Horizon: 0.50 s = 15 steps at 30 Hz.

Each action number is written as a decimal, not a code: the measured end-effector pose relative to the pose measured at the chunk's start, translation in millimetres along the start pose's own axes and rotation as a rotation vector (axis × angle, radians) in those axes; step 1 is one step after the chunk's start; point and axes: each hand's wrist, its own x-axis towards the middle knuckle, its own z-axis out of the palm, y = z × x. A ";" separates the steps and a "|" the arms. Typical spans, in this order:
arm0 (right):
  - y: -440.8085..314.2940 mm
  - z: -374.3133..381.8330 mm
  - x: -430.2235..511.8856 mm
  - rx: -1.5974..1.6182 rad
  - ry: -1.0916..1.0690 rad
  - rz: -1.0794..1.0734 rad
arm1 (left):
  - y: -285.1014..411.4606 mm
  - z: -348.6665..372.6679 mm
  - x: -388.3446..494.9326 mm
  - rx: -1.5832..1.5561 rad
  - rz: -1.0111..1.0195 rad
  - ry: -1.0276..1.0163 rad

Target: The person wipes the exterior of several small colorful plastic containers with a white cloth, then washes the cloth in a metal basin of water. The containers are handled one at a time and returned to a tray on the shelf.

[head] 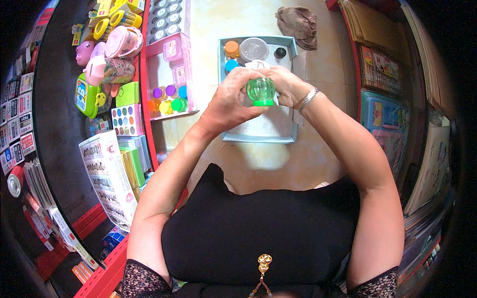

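Observation:
My left hand (231,98) grips a small, ribbed, round green jar (261,88) with a green lid, tilted so the lid faces me. My right hand (288,85) is at the jar's far right side, its fingers on a white cloth or tissue (257,65) pressed near the jar. Some of its fingers are hidden behind the jar. Below both hands, a shallow light-blue box (261,139) rests on the floor. Toward its far end are an orange-lidded jar (231,49), a blue-lidded jar (231,65), a clear round container (254,50) and a small black round object (280,53).
At left, a pink tray (192,74) on a red-edged shelf (146,93) holds several jars with coloured lids. Piggy banks, boxes and other goods crowd that shelf. A crumpled brown cloth (297,26) lies on the tiled floor. Packaged goods (384,111) fill the right-hand shelf.

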 end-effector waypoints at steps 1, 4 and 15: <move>2.9 -0.2 1.0 0.060 0.003 -0.010 | -0.2 0.8 -0.4 -0.069 -0.088 -0.002; -4.6 -1.1 -12.6 -0.017 0.187 -0.143 | -8.3 -3.0 -4.1 -0.179 -0.308 0.002; -0.4 41.1 -32.2 -0.566 0.215 -0.545 | 0.7 -8.3 -7.6 -0.608 -0.573 0.101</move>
